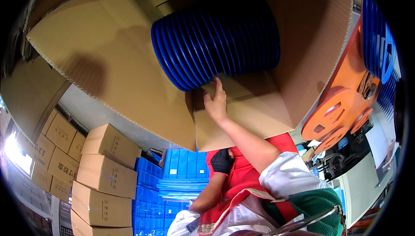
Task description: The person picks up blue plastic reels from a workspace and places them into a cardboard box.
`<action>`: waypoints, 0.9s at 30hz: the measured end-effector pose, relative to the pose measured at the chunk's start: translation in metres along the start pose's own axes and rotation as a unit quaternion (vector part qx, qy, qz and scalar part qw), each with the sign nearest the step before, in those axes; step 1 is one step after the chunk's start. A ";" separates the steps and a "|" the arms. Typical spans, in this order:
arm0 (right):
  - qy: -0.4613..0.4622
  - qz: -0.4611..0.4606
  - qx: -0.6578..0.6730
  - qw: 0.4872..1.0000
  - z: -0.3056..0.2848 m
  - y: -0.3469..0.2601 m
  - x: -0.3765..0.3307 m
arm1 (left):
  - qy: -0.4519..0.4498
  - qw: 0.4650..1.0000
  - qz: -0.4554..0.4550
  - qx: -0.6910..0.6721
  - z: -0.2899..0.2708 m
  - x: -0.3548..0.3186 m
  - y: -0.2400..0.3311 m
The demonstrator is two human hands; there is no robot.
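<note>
A row of blue discs (190,46), looking like reel flanges, stands on edge inside a large open cardboard box (242,126). My bare right hand (216,102) reaches in over the near flap. Its fingers are stretched out and apart, with the fingertips at the lower edges of the discs; nothing is gripped. My left hand (222,161), in a black glove, is curled against the red apron (276,145) below the box. Anything inside its closed fingers is hidden.
Sealed cardboard cartons (103,177) are stacked at the left, with blue plastic crates (183,164) beside them. To the right are orange reels (330,110) and more blue discs (374,37). A pale desk (363,184) stands at the lower right.
</note>
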State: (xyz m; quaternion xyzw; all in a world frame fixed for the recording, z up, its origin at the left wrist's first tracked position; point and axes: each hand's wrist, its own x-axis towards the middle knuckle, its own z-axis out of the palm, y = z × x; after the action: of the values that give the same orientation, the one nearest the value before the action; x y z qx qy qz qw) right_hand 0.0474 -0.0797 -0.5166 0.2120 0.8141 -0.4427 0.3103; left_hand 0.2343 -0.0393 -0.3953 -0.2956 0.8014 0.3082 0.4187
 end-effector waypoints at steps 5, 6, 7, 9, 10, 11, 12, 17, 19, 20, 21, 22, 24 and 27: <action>0.030 -0.030 -0.091 0.995 -0.004 -0.002 0.005 | -0.012 1.000 -0.010 -0.002 -0.001 0.001 0.001; 0.043 -0.041 -0.101 0.993 -0.004 -0.002 0.004 | -0.012 1.000 -0.011 -0.002 -0.002 0.001 0.001; 0.056 -0.052 -0.113 0.991 -0.004 -0.002 0.004 | -0.013 1.000 -0.010 -0.003 -0.004 0.001 0.002; 0.058 -0.064 -0.104 0.991 -0.006 0.001 0.005 | -0.016 1.000 -0.010 -0.004 -0.008 0.002 0.007; 0.045 -0.066 -0.083 0.993 -0.008 0.002 0.007 | -0.017 1.000 -0.011 -0.004 -0.010 0.003 0.009; 0.031 -0.067 -0.062 0.995 -0.009 0.004 0.008 | -0.018 1.000 -0.011 -0.004 -0.011 0.004 0.010; 0.042 -0.049 -0.036 0.997 -0.009 0.005 0.008 | -0.017 1.000 -0.011 -0.002 -0.010 0.005 0.010; 0.050 -0.014 0.031 0.998 -0.015 0.005 0.007 | -0.001 1.000 -0.003 0.007 -0.007 0.004 0.008; 0.062 -0.014 0.024 0.998 -0.018 0.003 0.009 | 0.003 1.000 0.003 0.010 -0.007 0.004 0.009; 0.068 -0.015 0.021 0.997 -0.019 0.002 0.010 | 0.005 1.000 0.007 0.011 -0.007 0.004 0.010; 0.054 -0.001 0.040 0.998 -0.019 0.004 0.012 | 0.004 1.000 0.007 0.011 -0.006 0.004 0.009; 0.041 0.013 0.060 0.997 -0.019 0.006 0.014 | 0.004 1.000 0.007 0.012 -0.005 0.005 0.009; 0.027 0.015 0.024 0.999 -0.021 0.009 0.015 | 0.007 1.000 0.009 0.014 -0.004 0.004 0.008; 0.036 -0.022 -0.099 0.994 -0.027 0.006 0.013 | 0.012 1.000 0.010 0.016 -0.004 0.004 0.008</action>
State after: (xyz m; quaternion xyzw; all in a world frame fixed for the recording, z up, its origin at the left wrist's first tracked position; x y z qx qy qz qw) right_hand 0.0334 -0.0528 -0.5183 0.1787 0.8689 -0.3588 0.2904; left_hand 0.2249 -0.0382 -0.3947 -0.2846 0.8142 0.2957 0.4107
